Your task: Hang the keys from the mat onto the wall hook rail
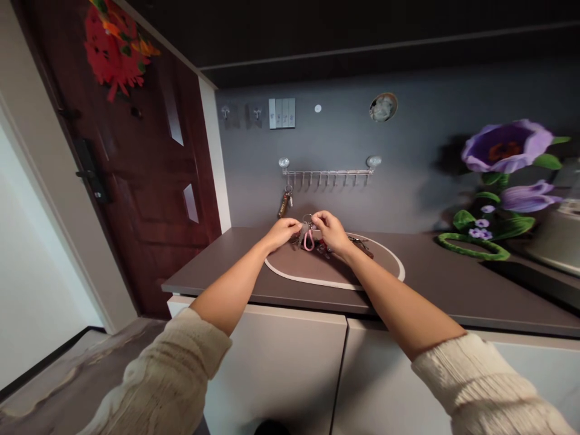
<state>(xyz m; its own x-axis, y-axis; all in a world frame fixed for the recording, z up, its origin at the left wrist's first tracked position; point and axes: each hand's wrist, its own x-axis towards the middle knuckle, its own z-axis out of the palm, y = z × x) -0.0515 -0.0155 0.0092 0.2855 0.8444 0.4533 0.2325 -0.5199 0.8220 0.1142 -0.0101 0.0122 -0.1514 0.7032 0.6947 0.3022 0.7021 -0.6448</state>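
Both my hands meet over an oval brown mat (pixel 335 270) with a white rim on the cabinet top. My left hand (pixel 283 232) and my right hand (pixel 330 231) are closed, pinching a bunch of keys (pixel 309 232) with a metal ring and a pink loop between them. More keys (pixel 360 243) lie on the mat just behind my right hand. Above, a hook rail (pixel 327 173) is fixed to the grey wall, with one keychain (pixel 285 204) hanging from its left end.
The brown countertop (pixel 435 284) sits over white cabinet doors (pixel 281 362). A purple knitted flower (pixel 502 181) stands at the right. A dark red door (pixel 136 169) with a red ornament is at the left. Wall switches (pixel 281 113) sit above the rail.
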